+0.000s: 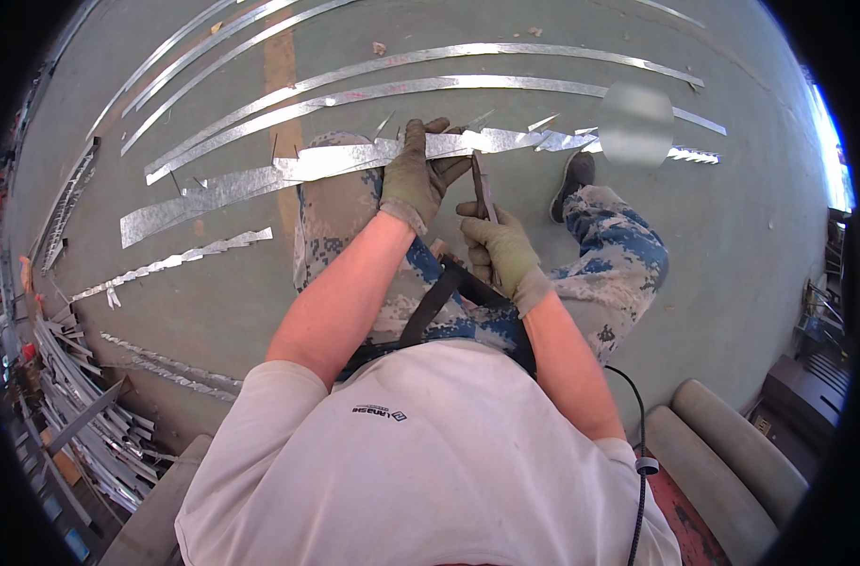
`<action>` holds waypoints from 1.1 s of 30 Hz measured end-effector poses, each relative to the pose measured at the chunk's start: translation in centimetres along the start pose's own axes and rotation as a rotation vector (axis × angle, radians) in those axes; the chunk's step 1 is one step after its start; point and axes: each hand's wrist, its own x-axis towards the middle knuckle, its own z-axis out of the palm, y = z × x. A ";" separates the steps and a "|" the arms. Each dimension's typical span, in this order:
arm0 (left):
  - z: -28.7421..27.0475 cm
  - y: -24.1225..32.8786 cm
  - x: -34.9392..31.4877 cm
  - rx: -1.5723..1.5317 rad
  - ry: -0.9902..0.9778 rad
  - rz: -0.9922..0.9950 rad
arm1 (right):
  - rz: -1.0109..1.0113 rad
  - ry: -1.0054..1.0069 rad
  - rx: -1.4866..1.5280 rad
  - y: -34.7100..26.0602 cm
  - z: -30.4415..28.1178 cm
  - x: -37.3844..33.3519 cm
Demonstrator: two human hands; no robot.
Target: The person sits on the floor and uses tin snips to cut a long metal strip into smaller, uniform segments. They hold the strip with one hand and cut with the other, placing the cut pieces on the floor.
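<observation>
A long, shiny sheet-metal strip (335, 162) lies crosswise in front of me, over my camouflage-clad knee. Its edges carry cuts and thin bent slivers, most densely toward the right end. My left hand (413, 184), in an olive work glove, is closed around the strip near its middle, with fingers reaching over the far edge. Just right of it, my gloved right hand (503, 247) grips a slim, dark hand tool (484, 189) that points away from me. The tool's tip meets the strip's near edge; whether it is snips or pliers I cannot make out.
Several long metal strips (392, 90) lie on the green floor beyond. A notched strip (180, 259) lies at left, above a heap of metal offcuts (90, 424). Grey padded rolls (741, 453) are at lower right. A round blur (636, 125) hides part of the strip's right side.
</observation>
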 end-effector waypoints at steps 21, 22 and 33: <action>0.2 -1.2 1.5 -0.049 -0.075 -0.077 | -0.236 0.813 -1.349 0.6 3.2 2.1; 0.5 -1.6 1.3 -0.047 -0.031 -0.111 | -0.226 0.834 -1.352 0.8 3.2 2.0; 1.4 -4.2 1.0 0.579 -0.189 0.273 | -0.278 0.617 -2.034 1.8 0.6 2.5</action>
